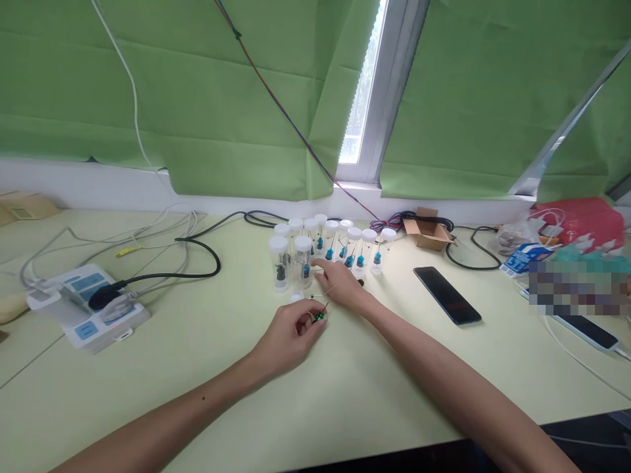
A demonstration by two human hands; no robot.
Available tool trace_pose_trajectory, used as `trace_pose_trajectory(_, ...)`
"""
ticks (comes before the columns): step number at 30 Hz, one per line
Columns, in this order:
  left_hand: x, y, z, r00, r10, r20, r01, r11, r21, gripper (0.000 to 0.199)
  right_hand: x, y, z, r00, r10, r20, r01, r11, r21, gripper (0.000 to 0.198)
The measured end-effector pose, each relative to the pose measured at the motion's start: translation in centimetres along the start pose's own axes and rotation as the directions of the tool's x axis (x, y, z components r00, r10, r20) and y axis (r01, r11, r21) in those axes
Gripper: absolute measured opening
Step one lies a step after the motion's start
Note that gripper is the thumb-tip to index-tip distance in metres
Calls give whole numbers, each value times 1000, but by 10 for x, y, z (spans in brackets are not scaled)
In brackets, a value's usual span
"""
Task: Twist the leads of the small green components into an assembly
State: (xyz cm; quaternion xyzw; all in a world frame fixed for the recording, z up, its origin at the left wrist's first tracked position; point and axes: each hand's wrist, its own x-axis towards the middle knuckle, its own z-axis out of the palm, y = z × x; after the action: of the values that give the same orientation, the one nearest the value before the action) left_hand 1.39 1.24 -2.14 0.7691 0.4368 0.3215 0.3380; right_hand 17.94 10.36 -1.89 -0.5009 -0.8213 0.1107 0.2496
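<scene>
My left hand (290, 328) is closed in a pinch on a small green part with thin wire leads (319, 317), held just above the table. My right hand (340, 284) reaches in from the right, thumb and forefinger apart, beside a clear tube with a white cap (302, 244). Whether its fingertip touches that tube, I cannot tell. Several more capped clear tubes (369, 235) stand upright in a cluster behind, most with blue parts and wires inside. In front of the cluster, another white cap (296, 298) shows just beyond my left hand.
A white power strip (89, 279) with plugs and cables is on the left. Right of the tubes stand an open cardboard box (428, 234) and a black phone (446, 295). Farther right are a blue-and-white packet (526, 257), a red bag (582, 226) and another phone (586, 330).
</scene>
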Motion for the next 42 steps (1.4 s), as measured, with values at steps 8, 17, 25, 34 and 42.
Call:
trace_pose_trajectory(8, 0, -1, 1, 1000, 2, 0, -2, 1000, -2, 20, 11, 1, 4, 999, 3, 52, 5, 990, -142, 38)
trace_pose_trajectory(17, 0, 1, 0, 1000, -13, 11, 13, 1000, 10, 16, 18, -2, 4, 996, 36, 76, -25, 989, -142, 33)
trace_pose_trajectory(25, 0, 2, 0, 1000, -16, 13, 16, 1000, 15, 16, 21, -7, 6, 995, 60, 81, -49, 991, -128, 29)
trace_pose_trajectory(34, 0, 2, 0, 999, -31, 26, 30, 999, 26, 15, 23, -4, 2, 993, 6, 120, -4, 1000, -13, 37)
trace_pose_trajectory(42, 0, 2, 0, 1000, -19, 24, 18, 999, 26, 15, 25, 0, 1, 989, -44, 138, 38, 998, 47, 24)
